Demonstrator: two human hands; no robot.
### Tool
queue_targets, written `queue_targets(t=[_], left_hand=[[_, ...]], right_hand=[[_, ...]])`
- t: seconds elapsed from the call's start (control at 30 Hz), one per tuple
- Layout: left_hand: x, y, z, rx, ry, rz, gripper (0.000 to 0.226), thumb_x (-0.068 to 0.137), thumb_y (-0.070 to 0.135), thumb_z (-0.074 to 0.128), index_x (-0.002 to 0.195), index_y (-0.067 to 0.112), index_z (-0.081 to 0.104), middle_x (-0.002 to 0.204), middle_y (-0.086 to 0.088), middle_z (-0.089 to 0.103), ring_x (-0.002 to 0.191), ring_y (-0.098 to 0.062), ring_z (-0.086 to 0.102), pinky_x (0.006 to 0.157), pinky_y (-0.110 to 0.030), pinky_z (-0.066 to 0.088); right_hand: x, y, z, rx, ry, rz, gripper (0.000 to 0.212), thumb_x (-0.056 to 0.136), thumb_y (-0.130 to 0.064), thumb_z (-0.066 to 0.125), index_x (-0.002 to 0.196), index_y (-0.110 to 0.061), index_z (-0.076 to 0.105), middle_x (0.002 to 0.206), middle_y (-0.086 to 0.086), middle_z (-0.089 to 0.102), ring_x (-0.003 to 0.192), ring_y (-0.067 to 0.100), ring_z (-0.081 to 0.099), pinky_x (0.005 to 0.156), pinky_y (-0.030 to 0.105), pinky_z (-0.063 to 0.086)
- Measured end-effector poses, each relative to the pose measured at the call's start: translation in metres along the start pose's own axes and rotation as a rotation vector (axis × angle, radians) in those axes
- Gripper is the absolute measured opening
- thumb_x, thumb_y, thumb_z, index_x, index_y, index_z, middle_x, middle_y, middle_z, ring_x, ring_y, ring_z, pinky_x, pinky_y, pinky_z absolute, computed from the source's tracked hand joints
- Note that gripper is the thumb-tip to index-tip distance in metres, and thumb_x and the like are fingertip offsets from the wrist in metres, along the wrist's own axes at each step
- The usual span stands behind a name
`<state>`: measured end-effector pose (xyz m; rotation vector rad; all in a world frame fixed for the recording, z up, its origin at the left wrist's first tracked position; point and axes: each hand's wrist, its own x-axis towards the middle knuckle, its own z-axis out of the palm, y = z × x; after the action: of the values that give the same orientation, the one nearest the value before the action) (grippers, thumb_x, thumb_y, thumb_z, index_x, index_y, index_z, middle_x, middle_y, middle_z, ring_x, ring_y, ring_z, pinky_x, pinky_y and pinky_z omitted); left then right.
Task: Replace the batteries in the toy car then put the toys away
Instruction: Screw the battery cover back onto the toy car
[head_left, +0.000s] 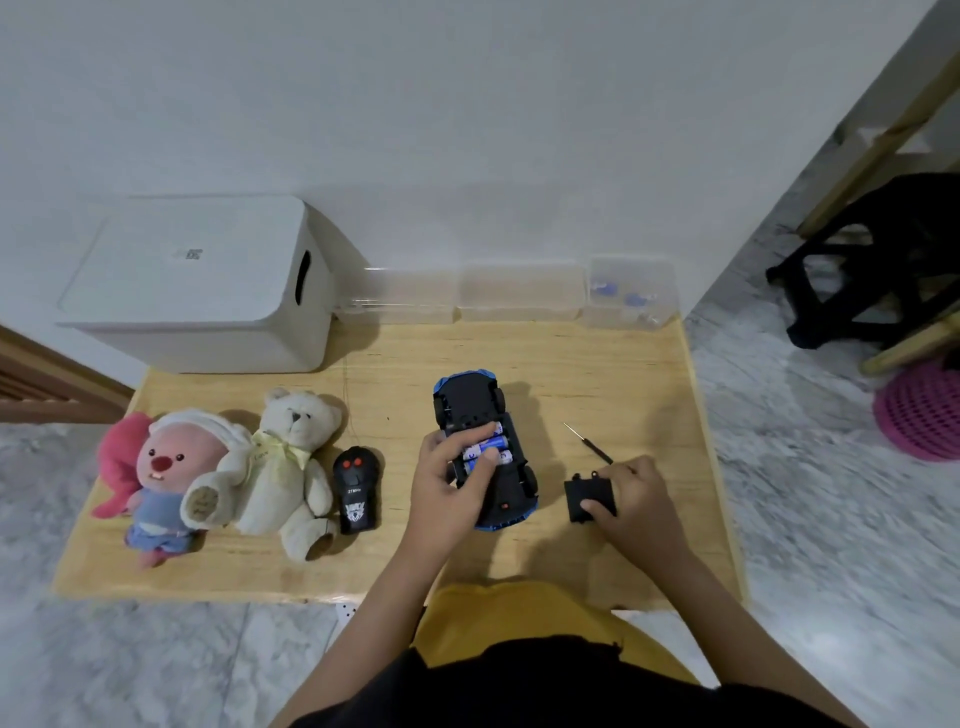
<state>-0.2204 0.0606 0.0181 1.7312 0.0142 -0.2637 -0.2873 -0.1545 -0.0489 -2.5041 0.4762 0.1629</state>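
Note:
A blue toy car (470, 397) lies upside down mid-table, its battery bay open with blue-white batteries (485, 446) showing. My left hand (447, 478) rests on the car, thumb and fingers pinching a battery in the bay. My right hand (631, 499) lies to the right, fingers on the black battery cover (584, 499) flat on the table. A thin screwdriver (589, 444) lies just beyond that cover. Left of the car lie a black remote control (357, 491), a cream teddy bear (291, 462) and a pink plush (166, 478).
A white lidded storage box (202, 291) stands at the back left of the wooden table (597, 364). Clear plastic containers (519, 296) line the wall; the right one (631, 293) holds blue items. A black stool (872, 270) and pink basket (919, 415) sit on the floor to the right.

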Motion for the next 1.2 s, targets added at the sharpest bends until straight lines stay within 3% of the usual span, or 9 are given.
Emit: queue_targets(t=[0.13,0.27,0.4,0.47,0.63,0.83,1.03,1.1,1.2], left_hand=[[-0.002,-0.003,0.002,-0.003,-0.020,-0.017,0.026,0.088,0.007,0.064,0.108,0.024,0.070,0.117,-0.010,0.051,0.112,-0.014,0.056,0.085,-0.023,0.055],[-0.004,-0.005,0.003,-0.033,-0.066,-0.061,0.034,0.091,0.008,0.061,0.116,0.031,0.065,0.116,-0.012,0.049,0.102,-0.003,0.057,0.081,-0.028,0.058],[-0.003,-0.001,0.002,-0.129,-0.100,-0.089,0.042,0.090,0.002,0.060,0.115,0.036,0.064,0.117,-0.010,0.052,0.100,-0.003,0.060,0.078,-0.021,0.055],[-0.002,0.001,0.002,-0.117,-0.116,-0.075,0.044,0.090,0.000,0.059,0.117,0.034,0.063,0.117,-0.012,0.052,0.100,-0.006,0.060,0.080,-0.020,0.054],[0.000,0.000,0.002,-0.047,-0.119,-0.042,0.044,0.089,-0.003,0.058,0.119,0.028,0.064,0.115,-0.014,0.054,0.107,-0.017,0.058,0.092,-0.032,0.052],[0.002,0.003,0.003,-0.018,-0.085,0.005,0.042,0.089,-0.002,0.059,0.119,0.026,0.064,0.114,-0.012,0.055,0.107,-0.015,0.057,0.096,-0.038,0.050],[0.002,0.008,-0.009,-0.081,-0.302,-0.004,0.060,0.082,0.018,0.069,0.135,0.039,0.047,0.136,0.000,0.049,0.119,-0.016,0.055,0.098,-0.045,0.050],[0.003,0.008,-0.012,-0.052,-0.363,-0.001,0.073,0.076,0.017,0.072,0.138,0.039,0.040,0.140,0.002,0.045,0.119,-0.020,0.055,0.099,-0.048,0.048],[0.001,0.006,-0.013,-0.064,-0.378,0.017,0.079,0.073,0.009,0.073,0.140,0.034,0.038,0.138,0.005,0.047,0.113,-0.022,0.059,0.098,-0.052,0.047]], right_hand=[[0.002,-0.002,-0.001,0.109,0.018,0.021,0.032,0.070,-0.017,0.080,0.094,-0.005,0.062,0.099,0.009,0.050,0.089,0.026,0.053,0.073,0.035,0.046],[0.002,-0.002,-0.002,0.320,0.020,0.098,0.030,0.068,-0.010,0.082,0.084,-0.012,0.056,0.077,0.002,0.059,0.072,0.020,0.059,0.057,0.024,0.045],[0.005,-0.006,-0.011,0.460,0.064,0.161,0.022,0.071,-0.010,0.081,0.078,-0.008,0.061,0.077,0.009,0.065,0.072,0.023,0.062,0.062,0.029,0.048],[0.008,-0.013,-0.023,0.526,0.113,0.147,0.020,0.072,-0.012,0.081,0.070,-0.012,0.061,0.079,0.006,0.065,0.071,0.021,0.062,0.061,0.025,0.048],[0.010,-0.051,-0.054,0.899,0.092,0.142,0.017,0.076,-0.010,0.077,0.083,-0.019,0.064,0.075,0.003,0.075,0.073,0.019,0.070,0.063,0.034,0.054],[0.011,-0.089,-0.063,0.850,0.028,-0.022,0.017,0.077,-0.012,0.077,0.089,-0.014,0.065,0.065,0.000,0.073,0.061,0.008,0.068,0.058,0.017,0.050],[0.013,-0.102,-0.060,0.889,0.014,-0.041,0.018,0.075,-0.012,0.078,0.088,-0.013,0.065,0.067,0.002,0.073,0.064,0.015,0.070,0.062,0.022,0.054],[0.014,-0.107,-0.059,0.884,0.012,-0.061,0.018,0.074,-0.011,0.079,0.087,-0.013,0.066,0.066,0.004,0.073,0.064,0.018,0.070,0.064,0.027,0.053],[0.016,-0.113,-0.056,0.870,-0.021,-0.087,0.018,0.073,-0.008,0.079,0.084,-0.016,0.067,0.064,0.002,0.072,0.059,0.011,0.066,0.060,0.020,0.051]])
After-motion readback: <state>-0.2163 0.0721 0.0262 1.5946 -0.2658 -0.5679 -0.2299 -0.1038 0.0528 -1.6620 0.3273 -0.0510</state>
